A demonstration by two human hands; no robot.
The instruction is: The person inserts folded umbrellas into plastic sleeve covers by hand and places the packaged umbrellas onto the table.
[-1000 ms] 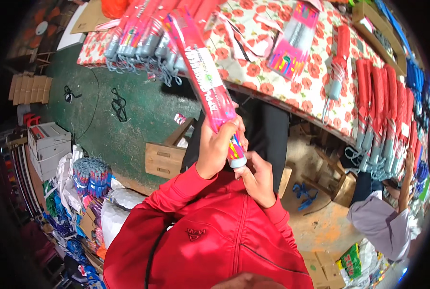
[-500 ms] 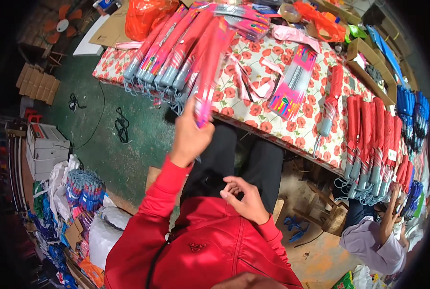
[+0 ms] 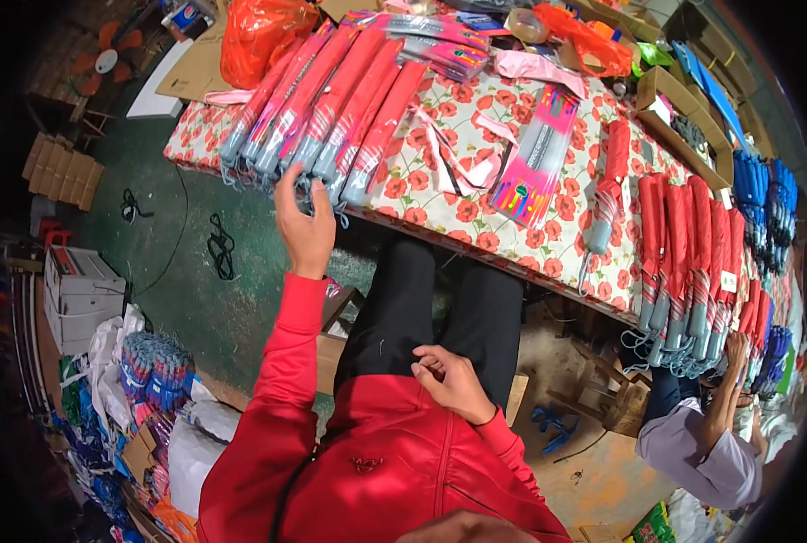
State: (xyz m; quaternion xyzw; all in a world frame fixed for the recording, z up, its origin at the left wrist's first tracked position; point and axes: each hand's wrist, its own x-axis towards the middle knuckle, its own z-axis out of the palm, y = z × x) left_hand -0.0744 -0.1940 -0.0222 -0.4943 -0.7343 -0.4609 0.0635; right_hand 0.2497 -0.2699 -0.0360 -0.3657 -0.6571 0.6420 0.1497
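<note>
Folded red umbrellas (image 3: pixel 345 90) with grey handles lie side by side at the table's left, their handles and wrist cords over the near edge. Some are in printed pink sleeves. My left hand (image 3: pixel 306 222) is at the handle ends, thumb and fingers apart; whether the fingertips touch a handle I cannot tell. Above my lap, my right hand (image 3: pixel 458 385) is loosely curled, with a gap between thumb and fingers and nothing visible in it. Flat pink printed sleeves (image 3: pixel 537 158) and a pale pink strap (image 3: pixel 462 167) lie on the flowered tablecloth (image 3: pixel 412 195).
One red umbrella (image 3: pixel 610 185) lies alone to the right. Beyond it are more red umbrellas (image 3: pixel 684 262), blue ones (image 3: pixel 765 199) and an open cardboard box (image 3: pixel 688 122). Another person (image 3: pixel 702 448) sits at far right. Orange-red plastic bags (image 3: pixel 263 41) stand at the back.
My left hand has moved left and let go of the pink-sleeved umbrella it held, now down among the others. My right hand has stayed over my lap, its fingers slightly more curled.
</note>
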